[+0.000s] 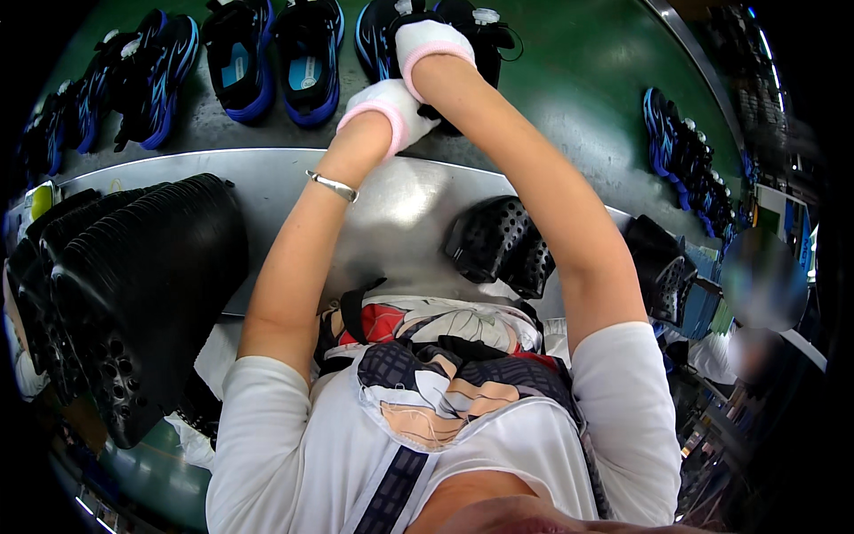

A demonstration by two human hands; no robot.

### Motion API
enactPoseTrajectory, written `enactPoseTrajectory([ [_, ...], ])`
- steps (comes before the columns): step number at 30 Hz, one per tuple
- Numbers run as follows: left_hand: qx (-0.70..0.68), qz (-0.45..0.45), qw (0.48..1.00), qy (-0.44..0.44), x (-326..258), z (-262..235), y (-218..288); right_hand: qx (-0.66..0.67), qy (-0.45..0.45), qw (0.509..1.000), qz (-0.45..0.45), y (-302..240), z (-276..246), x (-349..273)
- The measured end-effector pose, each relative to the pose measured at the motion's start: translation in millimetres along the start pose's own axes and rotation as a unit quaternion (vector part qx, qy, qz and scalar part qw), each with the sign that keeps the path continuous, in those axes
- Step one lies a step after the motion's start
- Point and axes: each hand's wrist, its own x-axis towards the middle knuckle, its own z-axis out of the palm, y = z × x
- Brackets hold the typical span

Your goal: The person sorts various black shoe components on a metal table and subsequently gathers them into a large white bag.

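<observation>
Reaching over dark pair of shoes point(375, 49) on green worktop point(569, 89); gloved right hand point(434, 44) overlapping them, gloved left hand point(405, 109) sitting nearer body. Fingers' state: cannot tell, view blocking. Steadying shoe one-handed, working gently with other, seems wisest.

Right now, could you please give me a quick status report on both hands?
Left hand, right hand: both gloved, at dark shoes; grips unclear. Neighbouring shoe pair close by, on the left.
</observation>
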Motion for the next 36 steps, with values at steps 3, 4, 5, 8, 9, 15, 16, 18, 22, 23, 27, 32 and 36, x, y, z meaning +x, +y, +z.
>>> enactPoseTrajectory([
  [3, 0.025, 0.0, 1.0, -0.002, 0.4, -3.2, 3.1, 0.018, 0.009, 1.0, -0.004, 2.8, -0.4, 3.2],
  [4, 0.026, -0.009, 1.0, -0.007, -2.1, -5.2, 7.2, 0.005, 0.006, 1.0, -0.013, 5.5, -1.0, 1.1],
  [5, 0.025, 0.021, 0.999, 0.022, -1.5, -1.8, 5.0, 0.04, 0.005, 0.999, -0.014, 9.8, -1.7, -1.9],
  [8, 0.007, 0.064, 0.994, 0.083, 2.9, 7.8, -11.9, 0.122, 0.025, 0.991, -0.049, 26.0, -5.8, -26.6],
  [9, 0.012, 0.06, 0.997, 0.036, -5.5, -8.3, -1.5, 0.189, 0.064, 0.977, -0.076, 41.9, -1.4, -43.2],
  [15, 0.062, 0.082, 0.969, 0.226, 3.0, -5.7, -47.3, 0.309, 0.098, 0.946, -0.023, 118.9, 19.4, -181.4],
  [16, 0.077, 0.064, 0.97, 0.222, 0.7, -6.2, -47.6, 0.329, 0.096, 0.939, 0.022, 128.4, 30.1, -204.7],
  [18, 0.106, 0.059, 0.959, 0.257, -5.4, -8.1, -38.6, 0.333, 0.105, 0.934, 0.076, 142.2, 47.8, -247.5],
  [22, 0.138, 0.106, 0.872, 0.456, -27.9, 1.8, -15.8, 0.329, 0.119, 0.93, 0.117, 136.7, 85.6, -298.9],
  [23, 0.122, 0.122, 0.869, 0.465, -32.6, 3.6, -9.8, 0.287, 0.135, 0.943, 0.098, 133.8, 93.1, -304.6],
  [27, 0.052, 0.198, 0.865, 0.457, -46.6, 10.6, 11.9, 0.191, 0.199, 0.96, 0.051, 121.6, 112.1, -309.7],
  [32, 0.007, 0.24, 0.876, 0.419, -57.5, 26.5, 23.3, 0.196, 0.19, 0.96, 0.068, 123.2, 119.7, -308.5],
  [36, -0.031, 0.235, 0.893, 0.383, -64.5, 33.1, 30.1, 0.2, 0.21, 0.955, 0.067, 123.1, 121.7, -307.1],
])
